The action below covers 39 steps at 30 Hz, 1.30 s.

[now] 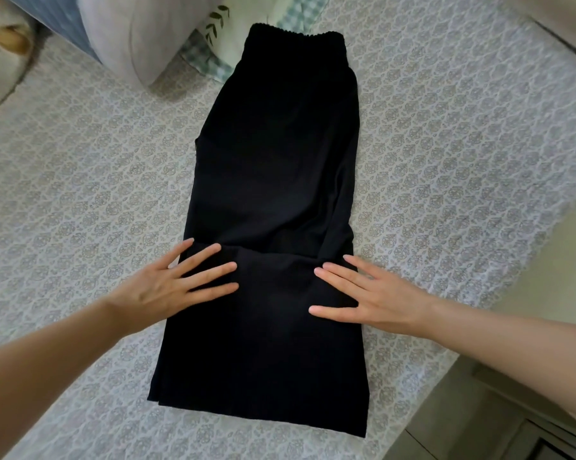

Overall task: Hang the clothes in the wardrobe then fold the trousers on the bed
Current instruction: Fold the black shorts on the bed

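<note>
Black trousers [273, 180] lie flat on the bed [462, 154], folded lengthwise leg over leg, with the elastic waistband at the far end and the hems near me. My left hand [177, 283] rests flat on the left side of the legs, fingers straight and spread. My right hand [363, 293] presses flat on the right side at the same height. A shallow crease runs across the cloth between the two hands.
The bed has a grey patterned cover. Pillows [140, 38] and a checked cloth [210, 61] lie at the far left beyond the waistband. The bed's right edge drops to the floor [479, 419] at the lower right.
</note>
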{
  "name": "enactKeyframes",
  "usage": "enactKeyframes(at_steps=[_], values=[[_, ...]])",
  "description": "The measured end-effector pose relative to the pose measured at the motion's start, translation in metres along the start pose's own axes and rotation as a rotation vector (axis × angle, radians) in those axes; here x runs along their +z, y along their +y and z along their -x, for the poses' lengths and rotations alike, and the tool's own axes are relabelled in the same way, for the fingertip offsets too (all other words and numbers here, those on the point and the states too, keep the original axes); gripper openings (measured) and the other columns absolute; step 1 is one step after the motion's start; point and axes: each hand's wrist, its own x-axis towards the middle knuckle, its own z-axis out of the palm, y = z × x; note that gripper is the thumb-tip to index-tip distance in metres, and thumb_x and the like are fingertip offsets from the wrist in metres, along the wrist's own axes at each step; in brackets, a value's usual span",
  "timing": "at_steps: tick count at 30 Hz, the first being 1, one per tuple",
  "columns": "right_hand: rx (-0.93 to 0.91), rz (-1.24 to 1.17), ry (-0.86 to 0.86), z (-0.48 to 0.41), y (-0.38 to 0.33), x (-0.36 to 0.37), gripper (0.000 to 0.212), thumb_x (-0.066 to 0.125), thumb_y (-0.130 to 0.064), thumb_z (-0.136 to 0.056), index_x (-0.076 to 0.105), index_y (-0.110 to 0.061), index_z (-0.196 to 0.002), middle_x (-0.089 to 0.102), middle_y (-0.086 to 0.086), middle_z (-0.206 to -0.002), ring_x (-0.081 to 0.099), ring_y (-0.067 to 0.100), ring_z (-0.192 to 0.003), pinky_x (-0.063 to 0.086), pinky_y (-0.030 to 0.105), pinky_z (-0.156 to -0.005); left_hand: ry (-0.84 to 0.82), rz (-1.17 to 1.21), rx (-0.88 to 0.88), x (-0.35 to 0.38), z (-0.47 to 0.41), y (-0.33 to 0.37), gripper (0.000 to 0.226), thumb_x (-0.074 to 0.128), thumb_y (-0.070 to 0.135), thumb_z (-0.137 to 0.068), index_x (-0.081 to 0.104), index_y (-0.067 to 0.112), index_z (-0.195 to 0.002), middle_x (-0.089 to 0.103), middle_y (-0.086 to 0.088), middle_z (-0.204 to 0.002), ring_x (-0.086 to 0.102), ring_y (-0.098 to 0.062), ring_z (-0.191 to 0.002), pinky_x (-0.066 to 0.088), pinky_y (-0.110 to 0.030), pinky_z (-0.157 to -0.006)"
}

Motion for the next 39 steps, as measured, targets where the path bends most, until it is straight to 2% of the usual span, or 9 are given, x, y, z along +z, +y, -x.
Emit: enactKeyframes(at_steps=[6, 17, 22, 27, 29, 32, 34, 37, 39], values=[[0.009, -0.053, -0.049, -0.016, 0.005, 0.004, 0.085, 0.061, -0.042, -0.089, 0.011, -0.024, -0.156, 0.018, 0.037, -0.152, 0.023, 0.045, -0.143, 0.027, 0.063, -0.111, -0.049, 0.054, -0.017, -0.002, -0.006, -0.006, 0.102, 0.072, 0.015, -0.075, 0.014, 0.032, -0.157, 0.012, -0.005, -0.165, 0.017, -0.041, -0.148, 0.021, -0.067, -0.113], [0.161, -0.282, -0.114, -0.019, -0.001, -0.017, 0.093, 0.07, -0.039, -0.082, 0.013, -0.033, -0.155, 0.025, 0.029, -0.154, 0.022, 0.037, -0.146, 0.029, 0.055, -0.113, -0.126, 0.288, -0.184, -0.013, -0.003, -0.016, 0.093, 0.071, 0.035, -0.086, 0.011, 0.032, -0.158, 0.018, -0.002, -0.163, 0.018, -0.031, -0.15, 0.006, -0.047, -0.121], [0.148, -0.301, -0.205, -0.017, -0.006, -0.029, 0.101, 0.075, -0.033, -0.076, 0.012, -0.033, -0.155, 0.031, 0.032, -0.15, 0.029, 0.039, -0.142, 0.032, 0.055, -0.111, -0.24, 0.226, -0.187, -0.031, -0.009, -0.007, 0.074, 0.04, 0.035, -0.104, -0.015, 0.031, -0.153, -0.001, 0.001, -0.165, -0.003, -0.028, -0.15, -0.013, -0.045, -0.121], [0.251, -0.431, -0.182, 0.0, -0.021, -0.044, 0.094, 0.069, -0.018, -0.074, 0.021, -0.031, -0.154, 0.044, 0.021, -0.146, 0.04, 0.032, -0.138, 0.037, 0.048, -0.109, -0.262, 0.393, -0.158, -0.045, 0.002, 0.009, 0.082, 0.068, 0.034, -0.086, 0.023, 0.039, -0.154, 0.032, 0.01, -0.155, 0.027, -0.02, -0.145, 0.004, -0.062, -0.115], [0.284, -0.469, -0.181, 0.01, -0.032, -0.042, 0.092, 0.069, -0.016, -0.078, 0.02, -0.035, -0.153, 0.041, 0.014, -0.15, 0.036, 0.026, -0.141, 0.035, 0.046, -0.111, -0.286, 0.474, -0.132, -0.051, 0.002, 0.024, 0.072, 0.056, 0.041, -0.091, 0.02, 0.044, -0.153, 0.023, 0.016, -0.157, 0.016, -0.015, -0.148, -0.003, -0.061, -0.119], [0.453, -0.882, -0.136, 0.021, -0.048, -0.044, 0.064, 0.055, -0.019, -0.096, 0.03, -0.051, -0.145, 0.036, -0.017, -0.15, 0.03, 0.003, -0.141, 0.025, 0.027, -0.118, -0.377, 0.896, -0.298, -0.068, 0.007, 0.047, 0.058, 0.021, 0.055, -0.089, 0.025, 0.052, -0.147, 0.026, 0.03, -0.153, 0.008, 0.004, -0.146, -0.01, -0.046, -0.121], [0.698, -1.316, -0.05, 0.024, -0.053, -0.047, 0.046, 0.05, -0.011, -0.099, 0.06, -0.048, -0.123, 0.062, -0.021, -0.127, 0.051, 0.005, -0.127, 0.042, 0.017, -0.101, -0.259, 1.226, -0.551, -0.082, 0.006, 0.054, 0.034, 0.036, 0.038, -0.1, 0.056, 0.042, -0.128, 0.054, 0.025, -0.133, 0.04, 0.005, -0.133, 0.009, -0.035, -0.123], [1.129, -1.55, 0.064, 0.021, -0.047, -0.042, 0.033, 0.048, -0.013, -0.101, 0.066, -0.041, -0.106, 0.069, -0.018, -0.105, 0.059, 0.015, -0.12, 0.046, 0.012, -0.085, -0.01, 1.691, -1.056, -0.091, -0.003, 0.06, 0.032, 0.047, -0.002, -0.1, 0.056, 0.026, -0.087, 0.061, 0.007, -0.089, 0.061, 0.004, -0.079, 0.043, -0.012, -0.081], [1.251, -1.631, 0.12, 0.006, -0.037, -0.051, 0.028, 0.038, -0.038, -0.103, 0.064, -0.027, -0.107, 0.068, -0.015, -0.103, 0.065, 0.003, -0.098, 0.049, 0.012, -0.08, 0.077, 1.867, -1.221, -0.084, 0.0, 0.065, 0.018, 0.054, 0.02, -0.1, 0.065, 0.024, -0.086, 0.07, 0.003, -0.083, 0.065, 0.006, -0.081, 0.045, -0.016, -0.091]])
